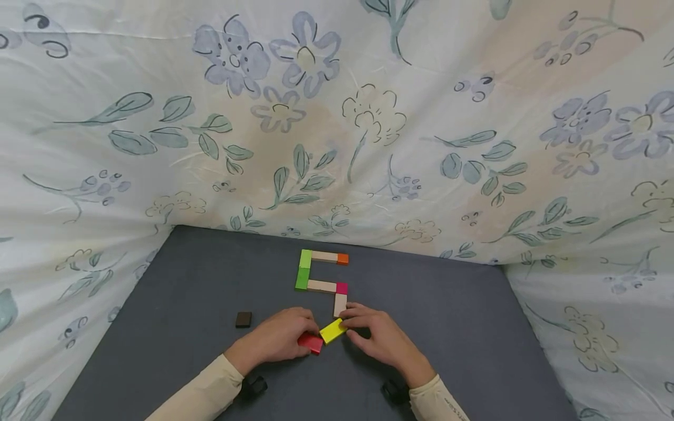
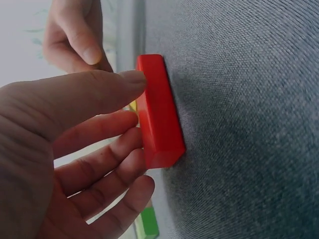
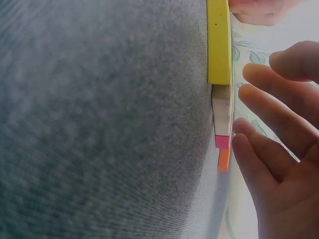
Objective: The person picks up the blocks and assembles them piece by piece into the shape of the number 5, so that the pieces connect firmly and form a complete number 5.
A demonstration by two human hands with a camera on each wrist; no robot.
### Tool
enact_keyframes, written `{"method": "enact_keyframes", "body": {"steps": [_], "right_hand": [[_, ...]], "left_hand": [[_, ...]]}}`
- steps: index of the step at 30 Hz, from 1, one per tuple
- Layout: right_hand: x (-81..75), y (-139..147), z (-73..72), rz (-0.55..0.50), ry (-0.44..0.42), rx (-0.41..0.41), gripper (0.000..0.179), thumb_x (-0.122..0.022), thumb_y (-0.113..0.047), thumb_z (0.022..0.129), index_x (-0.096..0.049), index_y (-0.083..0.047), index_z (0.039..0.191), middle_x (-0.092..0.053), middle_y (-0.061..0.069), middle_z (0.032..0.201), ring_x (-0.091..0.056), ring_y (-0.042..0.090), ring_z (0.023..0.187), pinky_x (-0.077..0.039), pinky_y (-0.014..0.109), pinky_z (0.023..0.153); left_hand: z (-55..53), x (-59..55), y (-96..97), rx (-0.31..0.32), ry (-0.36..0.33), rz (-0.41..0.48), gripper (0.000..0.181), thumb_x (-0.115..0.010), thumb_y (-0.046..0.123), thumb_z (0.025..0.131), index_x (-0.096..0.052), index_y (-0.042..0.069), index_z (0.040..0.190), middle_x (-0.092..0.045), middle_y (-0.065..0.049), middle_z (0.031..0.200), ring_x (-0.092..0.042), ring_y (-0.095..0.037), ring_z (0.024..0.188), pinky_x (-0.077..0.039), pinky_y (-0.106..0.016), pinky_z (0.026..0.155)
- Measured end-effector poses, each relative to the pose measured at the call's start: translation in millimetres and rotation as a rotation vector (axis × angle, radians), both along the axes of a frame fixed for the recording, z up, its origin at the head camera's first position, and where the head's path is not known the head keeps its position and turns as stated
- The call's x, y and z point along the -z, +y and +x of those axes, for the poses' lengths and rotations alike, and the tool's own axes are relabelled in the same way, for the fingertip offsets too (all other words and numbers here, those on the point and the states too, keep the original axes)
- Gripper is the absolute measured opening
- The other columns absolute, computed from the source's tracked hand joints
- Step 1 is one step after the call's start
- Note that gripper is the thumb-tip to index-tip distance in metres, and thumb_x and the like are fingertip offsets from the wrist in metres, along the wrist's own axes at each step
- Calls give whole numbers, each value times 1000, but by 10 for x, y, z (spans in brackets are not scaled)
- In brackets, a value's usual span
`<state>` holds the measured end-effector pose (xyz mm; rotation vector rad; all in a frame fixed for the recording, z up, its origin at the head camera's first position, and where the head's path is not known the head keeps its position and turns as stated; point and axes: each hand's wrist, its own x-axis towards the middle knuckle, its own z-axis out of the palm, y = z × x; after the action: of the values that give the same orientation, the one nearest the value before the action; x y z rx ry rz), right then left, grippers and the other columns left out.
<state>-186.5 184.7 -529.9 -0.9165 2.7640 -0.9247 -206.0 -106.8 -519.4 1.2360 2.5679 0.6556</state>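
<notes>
My left hand (image 1: pixel 285 334) pinches a red block (image 1: pixel 310 342) between thumb and fingers. The left wrist view shows the thumb on the near end of the red block (image 2: pixel 160 112) and the fingertips along its side, close over the cloth. Just right of it a yellow block (image 1: pixel 333 331) lies at a slant. Over the yellow block's right end, my right hand (image 1: pixel 376 333) spreads its fingers, fairly straight. In the right wrist view those fingers (image 3: pixel 269 99) stand beside the yellow block (image 3: pixel 219 45) with a gap.
Beyond the hands, light green (image 1: pixel 305 258), dark green (image 1: pixel 302 278), plain wood (image 1: pixel 322 286), orange (image 1: pixel 343 259) and magenta (image 1: pixel 341 287) blocks form a bent line on the dark cloth (image 1: pixel 421 304). A dark brown block (image 1: pixel 243 319) lies left. Floral fabric (image 1: pixel 316 146) stands behind.
</notes>
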Motion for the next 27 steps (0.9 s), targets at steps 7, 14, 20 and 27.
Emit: {"method": "enact_keyframes", "body": {"steps": [7,14,20,27], "right_hand": [[-26,3,4,12,2,9,24,-75,-17,104,-82,-17,128,-70,-6,140,-55,22,144,-49,54,114],[-90,-10,77,66,66,36,28,-76,-24,103,-81,-21,131,-66,-5,143,-55,20,142,-51,54,113],[-177,-39,173,73,133,44,37,-78,-23,101,-78,-23,138,-62,-5,147,-53,19,140,-52,53,112],[-228,-132,279,65,185,25,38,-79,-21,99,-79,-23,136,-61,-5,145,-56,18,135,-56,49,107]], "left_hand": [[-3,-63,-76,-20,-3,24,27,-91,24,90,-83,18,115,-66,8,107,-57,-6,91,-57,-29,81],[-15,-123,-317,-80,-4,51,35,-91,25,91,-81,16,124,-65,6,117,-61,-14,107,-59,-40,93],[-85,-196,-596,-160,2,62,42,-92,23,90,-79,14,129,-64,3,126,-60,-22,118,-57,-49,100],[6,-264,-908,-212,-51,65,40,-93,24,89,-79,14,125,-65,3,120,-60,-22,112,-57,-50,95]]}}
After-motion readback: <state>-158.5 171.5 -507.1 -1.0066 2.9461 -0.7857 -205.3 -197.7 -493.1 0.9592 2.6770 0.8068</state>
